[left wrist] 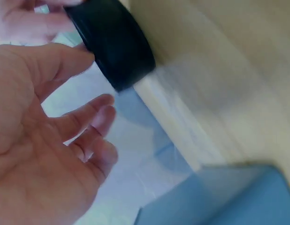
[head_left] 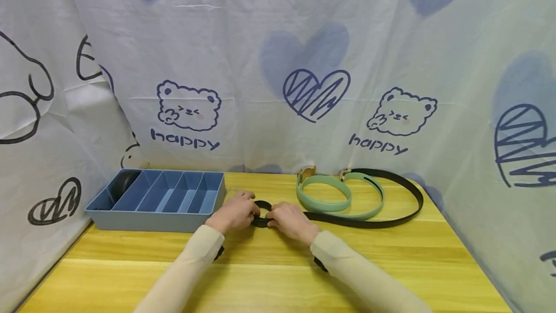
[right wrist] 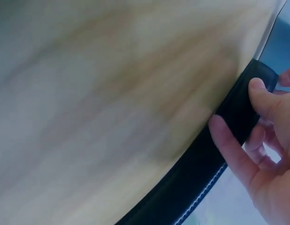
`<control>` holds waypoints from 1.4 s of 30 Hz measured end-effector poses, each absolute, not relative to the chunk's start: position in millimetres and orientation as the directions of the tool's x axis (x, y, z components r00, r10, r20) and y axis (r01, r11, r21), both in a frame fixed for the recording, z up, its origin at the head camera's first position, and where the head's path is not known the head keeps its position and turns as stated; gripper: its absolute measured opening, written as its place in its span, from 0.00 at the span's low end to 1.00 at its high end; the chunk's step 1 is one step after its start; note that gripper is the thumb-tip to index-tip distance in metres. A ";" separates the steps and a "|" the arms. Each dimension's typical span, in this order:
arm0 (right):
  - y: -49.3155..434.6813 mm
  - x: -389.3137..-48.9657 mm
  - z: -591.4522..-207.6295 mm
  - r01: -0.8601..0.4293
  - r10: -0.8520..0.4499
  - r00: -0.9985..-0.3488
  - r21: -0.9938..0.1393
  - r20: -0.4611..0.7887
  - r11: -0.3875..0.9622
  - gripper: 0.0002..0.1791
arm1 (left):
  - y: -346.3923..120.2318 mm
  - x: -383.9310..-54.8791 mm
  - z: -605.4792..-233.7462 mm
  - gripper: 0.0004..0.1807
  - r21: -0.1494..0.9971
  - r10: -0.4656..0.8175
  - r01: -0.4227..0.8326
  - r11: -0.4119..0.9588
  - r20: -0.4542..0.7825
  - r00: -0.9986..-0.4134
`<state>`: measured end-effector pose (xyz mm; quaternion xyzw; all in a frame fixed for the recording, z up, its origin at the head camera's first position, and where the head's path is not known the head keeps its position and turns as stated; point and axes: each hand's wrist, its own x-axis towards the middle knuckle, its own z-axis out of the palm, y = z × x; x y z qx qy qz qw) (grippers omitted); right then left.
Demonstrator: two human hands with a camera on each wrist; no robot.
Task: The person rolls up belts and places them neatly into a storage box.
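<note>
A black belt (head_left: 365, 224) stands on edge on the wooden table, its near end wound into a small round coil (head_left: 261, 223). At the coil's left side is my left hand (head_left: 236, 211), thumb against the black strap; in the left wrist view its other fingers curl beside the coil (left wrist: 116, 42). My right hand (head_left: 291, 220) pinches the coil from the right. White stitching runs along the strap (right wrist: 182, 187) in the right wrist view, where the thumb and a finger press on it. The belt's long tail sweeps right in a wide loop.
Two light green belts (head_left: 323, 205) with gold-toned buckles (head_left: 307, 173) lie loosely coiled at the back right, inside the black loop. A blue-grey divided box (head_left: 152, 221) stands at the left, a black coiled item (head_left: 123, 182) in its left compartment. A printed cloth (head_left: 252, 62) hangs behind.
</note>
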<state>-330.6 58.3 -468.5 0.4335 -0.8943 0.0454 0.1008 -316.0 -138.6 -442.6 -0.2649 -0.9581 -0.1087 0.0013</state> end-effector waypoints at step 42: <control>81.3 -337.4 -460.5 -0.791 -0.784 -0.609 -0.156 0.119 0.591 0.11 | -135.9 -319.7 -450.0 0.08 0.477 0.442 0.393 0.786 0.011 -0.897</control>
